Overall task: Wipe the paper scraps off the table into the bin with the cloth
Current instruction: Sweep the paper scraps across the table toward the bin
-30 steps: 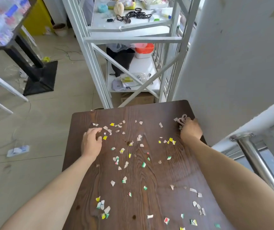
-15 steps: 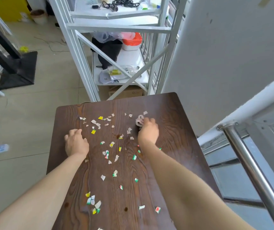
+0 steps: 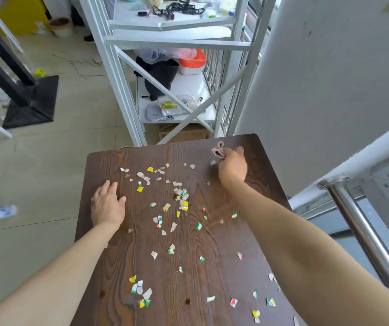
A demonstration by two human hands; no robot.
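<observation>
A dark wooden table (image 3: 212,267) is strewn with several small paper scraps (image 3: 181,198), white, yellow, green and red, thickest around its middle and near edge. My right hand (image 3: 232,167) is at the far right corner, shut on a small crumpled pinkish cloth (image 3: 218,150) that sticks out beyond my fingers. My left hand (image 3: 107,204) lies flat on the table's left side, fingers spread, holding nothing. No bin is in view.
A white metal shelf rack (image 3: 165,74) stands just beyond the table's far edge. A grey wall (image 3: 330,78) runs close along the right, with a steel handrail (image 3: 363,231) below it. Tiled floor (image 3: 47,161) lies to the left, with a black stand base (image 3: 33,102).
My right hand with the cloth swept left to the table's middle, pushing scraps together, then went back to the far right corner. My left hand opened flat.
</observation>
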